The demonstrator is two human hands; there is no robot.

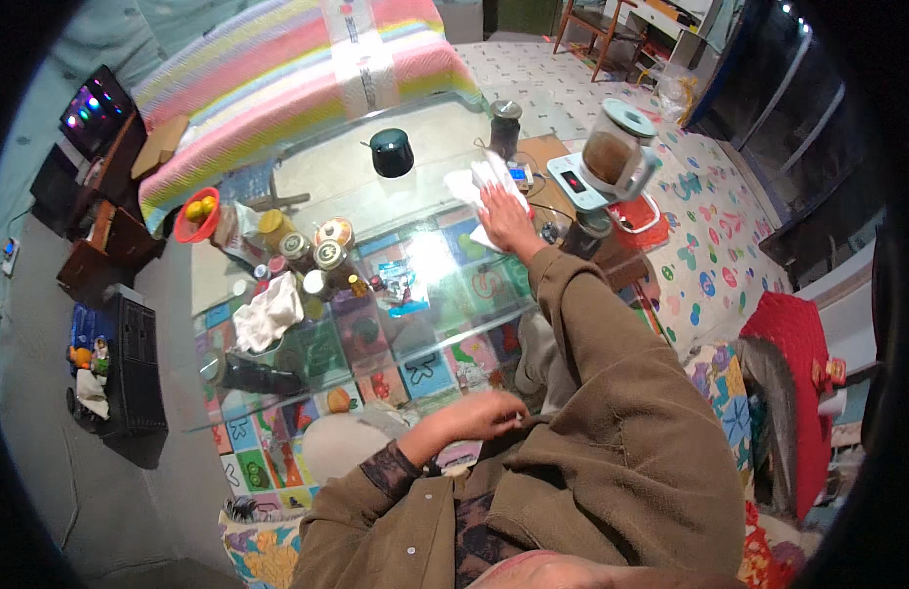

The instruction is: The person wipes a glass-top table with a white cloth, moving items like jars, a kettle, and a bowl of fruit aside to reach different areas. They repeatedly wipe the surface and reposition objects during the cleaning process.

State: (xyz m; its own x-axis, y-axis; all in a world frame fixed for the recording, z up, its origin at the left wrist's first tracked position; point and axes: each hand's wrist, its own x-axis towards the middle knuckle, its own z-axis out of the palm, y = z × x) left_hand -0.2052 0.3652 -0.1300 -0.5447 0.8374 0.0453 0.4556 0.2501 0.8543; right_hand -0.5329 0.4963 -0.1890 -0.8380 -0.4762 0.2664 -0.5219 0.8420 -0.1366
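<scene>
My right hand point(507, 214) reaches forward over the glass table point(445, 329). Its fingers lie stretched out on a crumpled white cloth or tissue point(462, 184), pressing it against the glass. Close to my lap, my left hand point(484, 414) is held with its fingers curled in, and whatever they may hold is hidden. Just beyond the white cloth stand a dark lidded jar point(505, 130) and a small device with a lit blue screen point(519, 175). A dark green pot point(391, 153) sits farther back on the table.
On the right, a glass kettle point(612, 152) rests on its white base, beside another dark jar point(586, 236). Several jars point(330, 257), a white rag point(268, 312), a blue packet point(403, 289) and a red fruit basket point(193, 218) are left. A striped sofa point(278, 74) stands behind.
</scene>
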